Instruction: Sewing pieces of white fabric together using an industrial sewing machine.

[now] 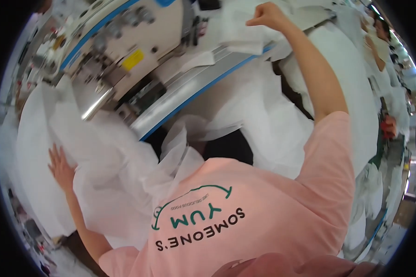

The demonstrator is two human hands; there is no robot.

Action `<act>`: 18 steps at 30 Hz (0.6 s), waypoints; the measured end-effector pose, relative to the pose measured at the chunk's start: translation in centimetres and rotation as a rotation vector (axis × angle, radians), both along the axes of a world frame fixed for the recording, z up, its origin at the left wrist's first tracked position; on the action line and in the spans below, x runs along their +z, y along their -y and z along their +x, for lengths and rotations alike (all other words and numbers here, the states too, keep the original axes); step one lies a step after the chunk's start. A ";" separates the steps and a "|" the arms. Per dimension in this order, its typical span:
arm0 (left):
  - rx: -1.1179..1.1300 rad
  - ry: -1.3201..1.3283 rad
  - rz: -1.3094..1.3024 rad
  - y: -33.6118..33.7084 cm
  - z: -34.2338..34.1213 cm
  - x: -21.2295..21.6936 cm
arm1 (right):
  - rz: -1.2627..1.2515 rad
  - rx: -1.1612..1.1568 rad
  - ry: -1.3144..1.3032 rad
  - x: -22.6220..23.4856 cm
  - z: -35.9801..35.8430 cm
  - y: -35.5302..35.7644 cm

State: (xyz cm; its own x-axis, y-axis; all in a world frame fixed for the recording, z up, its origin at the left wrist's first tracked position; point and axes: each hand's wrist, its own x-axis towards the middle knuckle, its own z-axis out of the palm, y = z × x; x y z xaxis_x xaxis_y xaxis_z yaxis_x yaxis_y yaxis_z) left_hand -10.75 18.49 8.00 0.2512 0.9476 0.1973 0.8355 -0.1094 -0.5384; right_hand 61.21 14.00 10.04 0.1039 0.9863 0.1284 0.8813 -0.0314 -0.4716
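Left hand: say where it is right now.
In the head view, the left hand lies flat at lower left on the white fabric, below the sewing machine.

One head-worn fisheye view looks steeply down, close over the pink printed shirt [245, 217] toward the grey sewing-machine table [180, 92].

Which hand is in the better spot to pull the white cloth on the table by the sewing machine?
Probably the right hand. It is closed on the white cloth up on the table beside the sewing machine. The left hand lies flat on the cloth pile lower down, farther away.
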 end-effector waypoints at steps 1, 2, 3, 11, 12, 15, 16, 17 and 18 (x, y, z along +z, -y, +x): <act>-0.021 -0.014 0.005 1.1 -1.0 -0.6 | -0.037 0.005 -0.006 0.0 -0.8 0.1; -0.055 -0.022 0.011 1.6 -1.6 -1.3 | -0.074 -0.003 -0.006 0.1 -1.3 0.2; -0.042 -0.020 0.007 2.2 -2.0 -1.8 | -0.111 -0.016 -0.001 0.2 -1.8 0.2; 0.086 0.543 -0.322 0.8 -10.5 -5.0 | -0.163 -0.079 0.275 4.5 -8.1 -2.2; 0.309 0.909 -0.553 -0.8 -12.0 -5.4 | 0.068 -0.186 0.199 3.7 -3.8 -2.7; -0.184 0.886 -0.165 1.3 -11.3 -6.8 | 0.562 -0.216 -0.012 6.5 -6.3 0.4; -0.098 0.872 -0.130 2.8 -22.9 -13.5 | 0.839 -0.165 -0.221 7.6 -16.6 0.8; -0.010 0.742 -0.195 3.4 -31.8 -18.6 | 0.473 0.007 -0.030 7.6 -22.7 1.4; -0.140 0.758 -0.057 2.4 -22.8 -17.6 | 0.029 0.099 -0.199 6.4 -28.2 5.2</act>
